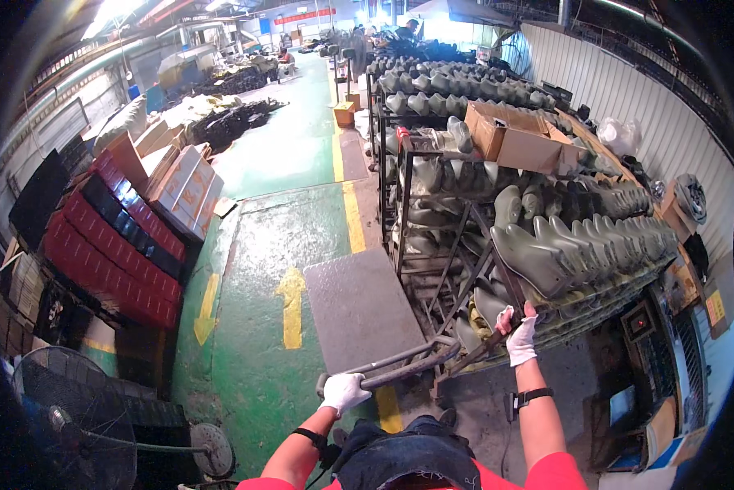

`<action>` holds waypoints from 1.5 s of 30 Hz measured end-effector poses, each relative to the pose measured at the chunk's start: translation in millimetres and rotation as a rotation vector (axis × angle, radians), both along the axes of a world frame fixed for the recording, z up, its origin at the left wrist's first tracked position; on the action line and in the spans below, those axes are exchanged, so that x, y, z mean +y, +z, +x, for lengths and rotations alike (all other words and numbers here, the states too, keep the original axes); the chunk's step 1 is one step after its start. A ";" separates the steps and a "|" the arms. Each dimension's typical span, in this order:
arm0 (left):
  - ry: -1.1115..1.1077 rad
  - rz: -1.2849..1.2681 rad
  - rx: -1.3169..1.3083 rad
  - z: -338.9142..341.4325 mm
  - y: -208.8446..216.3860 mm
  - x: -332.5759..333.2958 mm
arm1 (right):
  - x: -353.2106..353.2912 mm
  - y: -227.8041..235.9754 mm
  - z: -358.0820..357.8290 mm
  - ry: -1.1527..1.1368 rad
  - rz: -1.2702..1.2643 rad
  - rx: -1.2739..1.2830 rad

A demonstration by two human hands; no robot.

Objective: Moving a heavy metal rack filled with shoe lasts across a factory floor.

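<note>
My left hand (345,394), in a white glove, is wrapped round the grey tubular handle (408,363) of a flat platform trolley (359,306). The trolley's bare grey deck lies just ahead of me on the floor. To the right, my right hand (520,336), in a white glove with bare fingertips, closes round a dark metal bar (507,278) of a boot rack. Rows of olive-green rubber boots (579,249) lie on this rack, right beyond my right hand. The trolley handle's right end comes close to the rack's lower frame.
More boot racks (432,86) stretch ahead on the right, with an open cardboard box (514,135) on top. Dark red boxes (109,245) are stacked at left, and a pedestal fan (73,416) stands near left. Yellow arrows (291,306) mark the green floor. Farther off are people.
</note>
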State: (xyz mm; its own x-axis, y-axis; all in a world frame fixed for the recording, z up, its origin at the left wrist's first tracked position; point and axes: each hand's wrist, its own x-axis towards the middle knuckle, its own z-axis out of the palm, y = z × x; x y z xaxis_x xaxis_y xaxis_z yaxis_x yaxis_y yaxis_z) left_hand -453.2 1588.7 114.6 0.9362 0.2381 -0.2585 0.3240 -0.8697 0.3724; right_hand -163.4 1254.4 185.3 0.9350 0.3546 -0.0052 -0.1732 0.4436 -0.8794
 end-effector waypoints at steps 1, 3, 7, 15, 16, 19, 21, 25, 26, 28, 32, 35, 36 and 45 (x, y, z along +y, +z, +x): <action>0.002 -0.001 0.000 -0.3 1.1 -0.3 | 0.2 0.2 -0.4 0.001 0.001 -0.002; 0.008 0.000 0.011 -0.2 2.7 -0.9 | 0.5 0.2 -0.3 0.001 0.004 -0.042; 0.029 0.000 0.040 0.3 4.6 -2.1 | -0.4 0.0 0.7 -0.003 0.008 -0.026; 0.039 0.019 0.000 -1.0 -9.0 -0.6 | -0.8 -2.3 4.2 -0.004 0.021 0.036; 0.035 0.016 -0.001 -1.3 -9.9 -0.6 | -1.0 -2.6 4.4 -0.002 0.021 0.034; 0.059 0.035 0.006 -1.4 -10.8 -2.5 | -1.0 -2.7 4.2 0.015 0.012 -0.010; 0.062 0.037 -0.004 -2.8 -11.1 -2.7 | -0.1 -2.5 3.8 0.005 0.000 0.002; 0.066 0.027 -0.021 -3.1 -12.7 -2.4 | -1.7 -3.9 4.9 0.004 -0.003 -0.001; 0.065 0.026 -0.021 -2.9 -13.0 -2.5 | -2.2 -5.0 6.2 0.000 0.008 0.017; 0.061 0.012 -0.034 -2.1 -11.5 -3.7 | -5.1 -7.4 8.2 -0.007 0.018 0.035; 0.072 0.010 -0.036 -3.8 -7.4 -3.0 | -1.3 -4.4 4.1 -0.031 -0.011 0.025; 0.072 0.004 -0.011 -4.2 -3.5 -2.9 | -0.5 -0.6 1.5 -0.029 -0.014 0.020; 0.067 -0.001 -0.016 -3.8 -2.8 -3.0 | -1.7 -0.8 2.4 -0.015 0.002 0.024; -0.038 -0.086 0.078 3.0 -4.2 9.5 | -2.1 1.5 0.9 0.018 -0.030 -0.012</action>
